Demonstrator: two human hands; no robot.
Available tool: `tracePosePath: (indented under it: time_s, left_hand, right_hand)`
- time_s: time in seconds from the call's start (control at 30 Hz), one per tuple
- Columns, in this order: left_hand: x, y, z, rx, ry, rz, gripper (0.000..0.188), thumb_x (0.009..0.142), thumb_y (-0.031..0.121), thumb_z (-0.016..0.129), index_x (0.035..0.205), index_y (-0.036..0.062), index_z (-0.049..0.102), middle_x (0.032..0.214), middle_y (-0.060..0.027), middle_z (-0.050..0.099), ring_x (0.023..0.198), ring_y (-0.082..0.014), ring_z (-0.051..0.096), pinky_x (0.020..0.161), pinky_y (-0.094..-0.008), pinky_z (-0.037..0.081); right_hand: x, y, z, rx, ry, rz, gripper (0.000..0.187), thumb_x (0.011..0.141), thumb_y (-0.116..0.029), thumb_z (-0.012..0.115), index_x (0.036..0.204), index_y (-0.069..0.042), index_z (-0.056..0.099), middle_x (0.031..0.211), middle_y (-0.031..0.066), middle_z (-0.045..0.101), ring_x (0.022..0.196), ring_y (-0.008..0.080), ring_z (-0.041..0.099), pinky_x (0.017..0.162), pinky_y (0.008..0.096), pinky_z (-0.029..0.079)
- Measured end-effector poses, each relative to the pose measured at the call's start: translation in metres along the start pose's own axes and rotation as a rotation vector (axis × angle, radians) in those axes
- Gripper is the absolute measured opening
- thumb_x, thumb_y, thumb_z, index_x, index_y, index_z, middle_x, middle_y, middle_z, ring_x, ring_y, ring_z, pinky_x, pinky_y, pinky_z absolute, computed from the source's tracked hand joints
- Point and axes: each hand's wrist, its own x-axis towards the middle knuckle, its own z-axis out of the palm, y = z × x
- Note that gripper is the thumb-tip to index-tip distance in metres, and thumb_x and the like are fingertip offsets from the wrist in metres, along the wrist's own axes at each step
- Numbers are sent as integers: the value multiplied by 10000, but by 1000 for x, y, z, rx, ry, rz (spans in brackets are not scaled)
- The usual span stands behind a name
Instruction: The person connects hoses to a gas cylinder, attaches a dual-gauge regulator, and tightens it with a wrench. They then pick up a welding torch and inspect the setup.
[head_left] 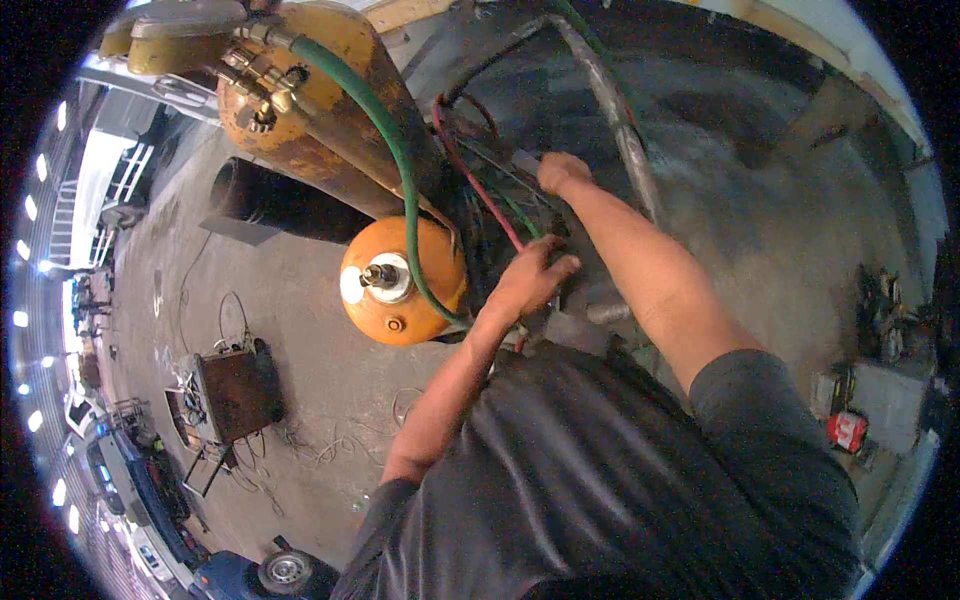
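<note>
My left hand (528,280) is at the middle, its fingers curled over a red hose (487,200), with the thumb out to the right. A green hose (525,218) runs in beside it. Farther away, my right hand (564,173) is closed around a short, grey, flat-ended piece (524,160) whose kind I cannot make out. Left of my hands stands an orange gas cylinder (430,255) with a brass valve (380,276) on top. Behind it is a taller, rusty yellow cylinder (330,75) with brass fittings (262,95) and a thick green hose (385,115).
A bent metal pipe (632,160) rises right of my hands. A black tube (290,200) lies beyond the orange cylinder. To the left stands a brown box-shaped cart (238,395) with cables on the floor. A grey box (890,400) and a red item (847,432) are at right.
</note>
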Motion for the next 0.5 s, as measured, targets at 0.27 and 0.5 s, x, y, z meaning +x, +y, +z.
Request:
tracePosePath:
  time_s: [0.27,0.5]
  left_hand:
    - [28,-78,-22,-551,309,-438,549,930,305,592,1311,-64,450,1264,-238,572,1140,-375,572,990,-435,439]
    - [45,-68,6,-1256,252,-371,265,978,224,484,1154,32,535,1029,-121,629,861,-238,630,734,-414,536]
  right_hand:
    - [23,5,45,-90,-152,-107,324,834,-250,586,1073,-104,749,1171,149,690,1076,337,671,909,439,535]
    - [52,20,-2,-204,-11,-17,292,828,-214,602,1037,-73,751,1092,176,709,1025,333,690,887,452,542]
